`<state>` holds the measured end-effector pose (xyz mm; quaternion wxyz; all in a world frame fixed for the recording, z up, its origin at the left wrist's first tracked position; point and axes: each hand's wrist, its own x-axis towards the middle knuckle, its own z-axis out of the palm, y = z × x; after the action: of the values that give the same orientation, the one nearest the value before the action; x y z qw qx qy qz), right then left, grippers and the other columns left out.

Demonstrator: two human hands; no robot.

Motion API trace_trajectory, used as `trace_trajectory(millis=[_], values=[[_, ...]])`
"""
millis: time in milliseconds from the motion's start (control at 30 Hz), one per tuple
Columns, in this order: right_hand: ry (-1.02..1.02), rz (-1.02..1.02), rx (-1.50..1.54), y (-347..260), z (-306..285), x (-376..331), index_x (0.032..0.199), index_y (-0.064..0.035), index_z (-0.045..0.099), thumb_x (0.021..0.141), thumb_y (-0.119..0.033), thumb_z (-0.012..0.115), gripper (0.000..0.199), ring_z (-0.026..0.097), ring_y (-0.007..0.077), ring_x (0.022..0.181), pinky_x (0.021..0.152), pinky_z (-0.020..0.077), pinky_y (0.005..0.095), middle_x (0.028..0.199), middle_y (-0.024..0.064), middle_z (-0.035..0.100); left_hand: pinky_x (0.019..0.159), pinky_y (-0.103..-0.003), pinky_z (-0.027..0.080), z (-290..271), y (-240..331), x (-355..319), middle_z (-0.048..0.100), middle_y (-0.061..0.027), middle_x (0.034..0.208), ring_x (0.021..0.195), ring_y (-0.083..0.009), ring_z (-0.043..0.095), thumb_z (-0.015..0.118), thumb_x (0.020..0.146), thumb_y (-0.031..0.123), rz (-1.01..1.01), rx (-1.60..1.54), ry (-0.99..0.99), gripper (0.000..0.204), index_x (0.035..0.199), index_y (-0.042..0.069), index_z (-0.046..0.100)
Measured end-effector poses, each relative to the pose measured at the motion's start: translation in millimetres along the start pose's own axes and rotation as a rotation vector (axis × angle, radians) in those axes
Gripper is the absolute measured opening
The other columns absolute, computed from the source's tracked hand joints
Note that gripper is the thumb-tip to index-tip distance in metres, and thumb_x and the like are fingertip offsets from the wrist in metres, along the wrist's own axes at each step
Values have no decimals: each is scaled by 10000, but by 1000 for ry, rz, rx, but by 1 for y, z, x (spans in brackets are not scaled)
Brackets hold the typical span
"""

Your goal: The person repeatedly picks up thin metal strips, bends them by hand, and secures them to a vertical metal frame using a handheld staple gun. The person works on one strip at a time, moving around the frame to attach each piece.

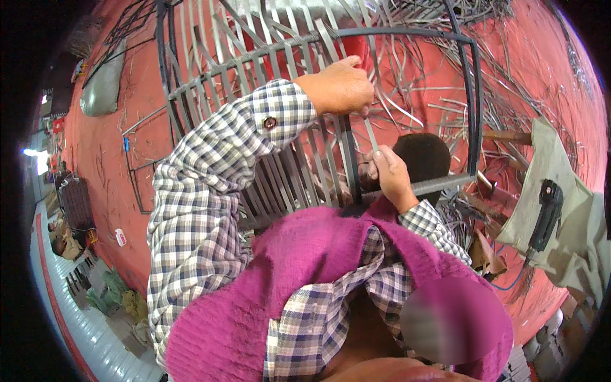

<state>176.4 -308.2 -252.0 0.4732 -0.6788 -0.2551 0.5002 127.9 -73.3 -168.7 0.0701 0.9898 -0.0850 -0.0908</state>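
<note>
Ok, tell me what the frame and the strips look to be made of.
Frame: likely metal rod with a dark matt finish; it is thin, rigid and bent in smooth curves. Strips: flat grey bands, probably plastic or synthetic cane; they are even in width and flex where the left hand and right hand pull one.

The floor (541, 70) is salmon red, littered with grey strips (445, 95). The frame (474, 95) is dark grey metal, woven across with pale silver-grey bands (210, 51). The shirt sleeve (203, 184) is a small check of white, grey and dark purple, with a brown button (270, 122). The knitted vest (305, 254) is bright magenta. A black power tool (546, 213) lies on a dull beige-green cloth (573, 191). A sack (102, 86) at the left is grey-green. A small white bottle (120, 237) has a pink label
</note>
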Motion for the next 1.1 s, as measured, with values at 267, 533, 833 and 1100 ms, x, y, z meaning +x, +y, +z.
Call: trace_trajectory(millis=[267, 533, 833, 1100], values=[[164, 540, 224, 10, -55, -110, 1127, 20, 547, 916, -119, 500, 257, 568, 121, 713, 634, 465, 238, 860, 71, 617, 645, -405, 472, 30, 13, 14, 662, -60, 713, 737, -263, 659, 656, 695, 241, -18, 36, -12, 110, 734, 146, 694], [-53, 193, 744, 31, -43, -52, 1205, 68, 446, 813, 67, 452, 392, 528, 135, 722, 645, 459, 246, 969, 107, 570, 632, -439, 475, 64, 31, 38, 650, -132, 750, 738, -307, 636, 614, 709, 268, -44, 114, -296, 197, 764, 98, 695], [-317, 75, 709, 37, -32, -28, 1284, 31, 418, 865, 3, 455, 421, 594, 187, 830, 805, 511, 307, 1081, 156, 590, 628, -414, 490, 60, 91, 44, 667, -65, 730, 699, -264, 648, 656, 709, 218, -93, 33, -492, 128, 780, 133, 722], [-312, 52, 181, 58, -33, -42, 928, 17, 554, 965, -154, 384, 243, 541, 123, 616, 588, 454, 255, 717, 59, 578, 1039, -472, 247, 59, 141, -2, 621, -45, 954, 1083, -228, 517, 719, 658, 480, -273, -22, 135, 488, 956, 105, 624]])
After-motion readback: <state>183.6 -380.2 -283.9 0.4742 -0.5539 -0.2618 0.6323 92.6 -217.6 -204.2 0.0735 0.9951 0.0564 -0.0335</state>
